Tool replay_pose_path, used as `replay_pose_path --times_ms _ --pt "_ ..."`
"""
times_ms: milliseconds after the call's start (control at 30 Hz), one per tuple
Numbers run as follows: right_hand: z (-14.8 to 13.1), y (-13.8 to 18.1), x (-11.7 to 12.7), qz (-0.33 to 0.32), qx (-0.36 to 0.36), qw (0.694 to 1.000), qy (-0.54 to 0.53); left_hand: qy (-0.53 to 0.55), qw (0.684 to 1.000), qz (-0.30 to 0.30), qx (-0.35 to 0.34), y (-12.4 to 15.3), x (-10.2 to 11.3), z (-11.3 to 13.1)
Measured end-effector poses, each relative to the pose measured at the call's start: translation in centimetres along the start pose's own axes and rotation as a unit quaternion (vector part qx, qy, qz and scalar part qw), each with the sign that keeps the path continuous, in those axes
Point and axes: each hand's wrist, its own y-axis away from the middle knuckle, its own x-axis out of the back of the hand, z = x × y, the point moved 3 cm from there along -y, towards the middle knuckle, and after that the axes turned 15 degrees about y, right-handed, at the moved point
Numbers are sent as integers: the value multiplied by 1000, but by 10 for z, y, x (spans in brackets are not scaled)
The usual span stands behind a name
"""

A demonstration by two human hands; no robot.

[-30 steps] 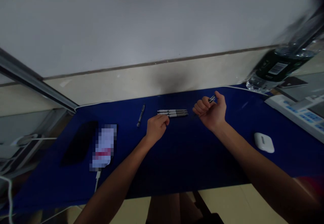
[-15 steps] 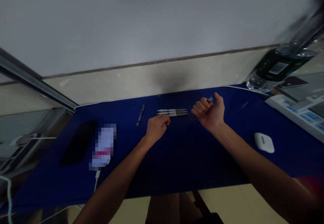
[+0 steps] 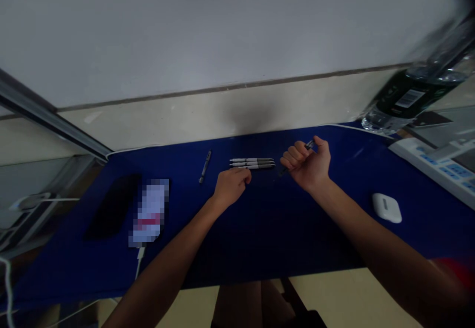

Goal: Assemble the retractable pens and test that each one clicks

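Observation:
My right hand (image 3: pixel 309 164) is wrapped round a dark pen (image 3: pixel 309 144), whose upper end shows by the thumb. The fingers cover most of the pen, and its dark lower end sticks out below them. My left hand (image 3: pixel 232 185) is loosely curled with the thumb against the bent fingers; nothing shows in it. It is right at the near side of three white and grey pens (image 3: pixel 260 163) that lie side by side, partly covering the nearest one. Farther left, a single dark pen (image 3: pixel 205 167) lies at a slant on the blue desk mat (image 3: pixel 282 234).
A lit phone (image 3: pixel 150 211) with a charging cable lies left, beside a dark flat object (image 3: pixel 113 207). To the right are a white earbud case (image 3: pixel 386 208), a power strip (image 3: pixel 438 169) and a large bottle (image 3: pixel 404 95). A wall (image 3: pixel 178 120) borders the far edge.
The view has shifted slightly. Both hands keep nearly the same pose, the right still round its pen and the left by the row.

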Motion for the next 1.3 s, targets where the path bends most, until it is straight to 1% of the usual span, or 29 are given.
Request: replay_pose_path --times_ms 267,533,633,1133,1300 --pt "-1 1 1 -1 0 1000 2 -4 1000 -23 9 -1 -1 1" --pt "-3 3 -1 19 -11 1000 0 -23 996 -78 26 -3 -3 3" --pt "-2 2 -2 15 -19 1000 2 -30 995 -90 26 -3 -5 1" --pt "1 4 -8 -20 -49 999 -4 -48 993 -111 16 -2 -7 0" --pt "2 4 -9 -20 -50 999 4 -50 992 -115 15 -2 -8 1"
